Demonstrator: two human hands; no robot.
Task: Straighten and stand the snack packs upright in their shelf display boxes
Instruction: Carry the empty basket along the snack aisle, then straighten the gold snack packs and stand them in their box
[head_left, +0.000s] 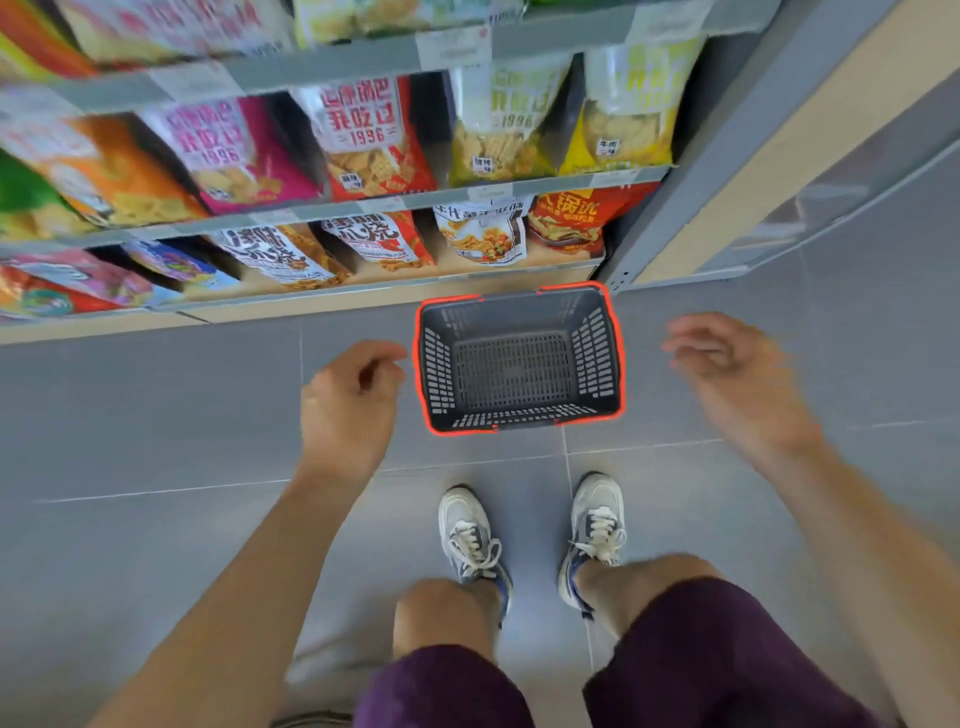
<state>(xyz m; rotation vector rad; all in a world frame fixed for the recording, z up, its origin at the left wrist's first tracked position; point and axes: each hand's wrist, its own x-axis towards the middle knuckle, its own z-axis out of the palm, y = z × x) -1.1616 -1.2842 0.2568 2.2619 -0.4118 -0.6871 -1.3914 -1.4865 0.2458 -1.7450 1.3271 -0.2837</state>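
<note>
— Where are the snack packs (369, 135)?

— On the shelves (363, 205) at the far side, none in hand. The middle shelf has a row standing side by side: a pink one on the left, a red one (382, 156), then a green-and-yellow one (496, 124) and a yellow one (623, 109) at the right end. The shelf below holds more, among them two white-and-red packs (285, 254) tilted to the left and a red bag (569, 218) at the far right. The packs further left are too blurred to make out.

— And the hands?

— Both are out over the floor (156, 415), well apart from the shelves. The left hand (348, 400) hangs just left of the basket (439, 364), with its grip slack: the fingers are loosely curled and hold nothing. The right hand (737, 374) is to the right of the basket and smeared by blur, but its grip looks apart, with relaxed fingers touching nothing.

— The basket?

— It's grey with a red rim, and it sits on the grey tiles right against the base of the shelves, between the two hands. The person's white shoes (597, 519) are just on the near side of it.
</note>
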